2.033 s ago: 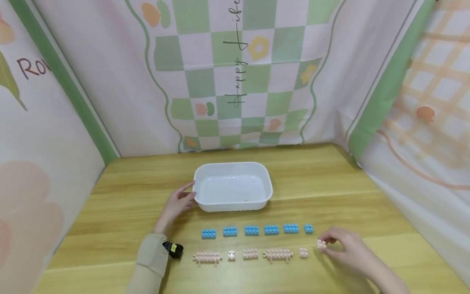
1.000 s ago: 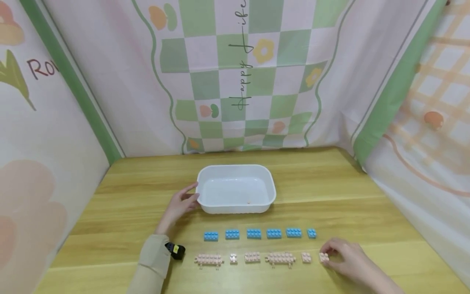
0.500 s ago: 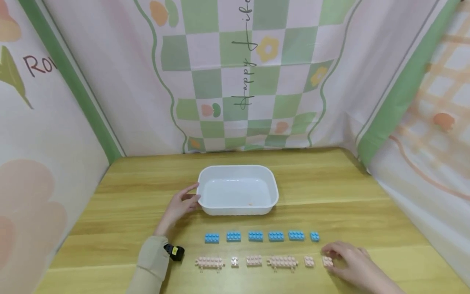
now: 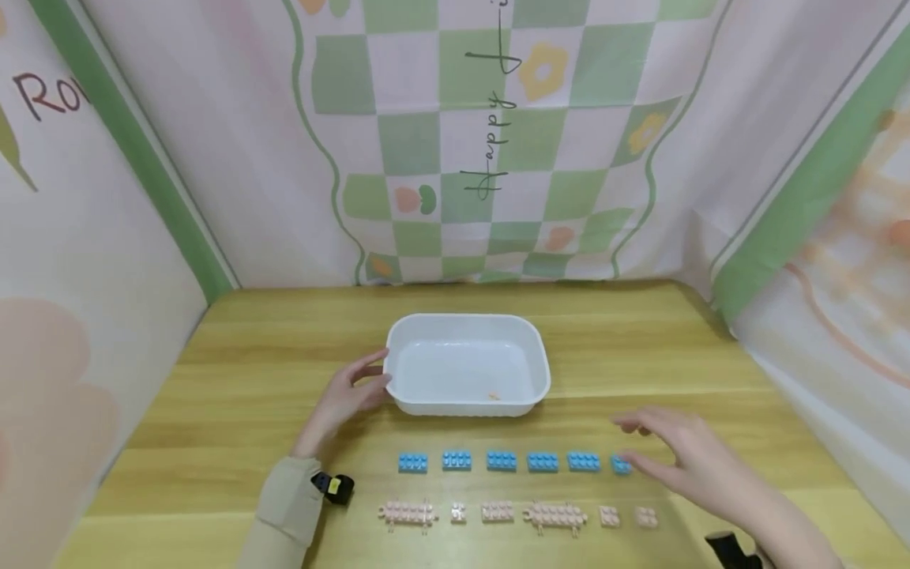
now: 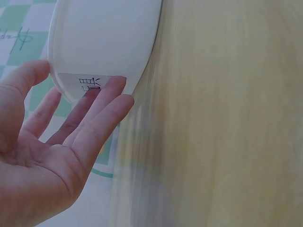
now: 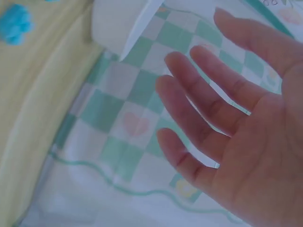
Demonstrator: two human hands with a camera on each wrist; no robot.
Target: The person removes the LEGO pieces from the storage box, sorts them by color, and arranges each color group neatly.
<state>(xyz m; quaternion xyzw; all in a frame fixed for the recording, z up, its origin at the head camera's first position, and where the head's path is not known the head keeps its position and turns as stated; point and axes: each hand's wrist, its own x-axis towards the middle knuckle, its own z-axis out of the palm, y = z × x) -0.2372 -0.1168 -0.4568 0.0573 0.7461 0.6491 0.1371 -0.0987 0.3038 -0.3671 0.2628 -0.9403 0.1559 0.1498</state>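
Observation:
My left hand (image 4: pixel 348 397) rests against the left end of a white plastic tray (image 4: pixel 465 408), its fingers fairly straight. In the left wrist view the fingertips touch the end wall, over a label with dark print (image 5: pixel 90 84). With fingers spread and nothing held, my right hand (image 4: pixel 686 450) hovers at the right end of the blue row. Its thumb partly covers the small blue brick (image 4: pixel 621 465) in the head view. Nearer me a pale pink square brick (image 4: pixel 646 518) lies at the right end of the pink row, apart from the hand.
Several blue bricks (image 4: pixel 501 461) form a row before the tray. Closer in runs a row of pale pink pieces (image 4: pixel 497 512), two of them long with side pegs. A tiny orange bit (image 4: pixel 494 396) lies inside the tray. A patterned curtain (image 4: pixel 469 221) hangs behind the table.
My right hand set the pink square brick down at the row's right end, let go, and rose away toward the blue row. My left hand stays at the tray.

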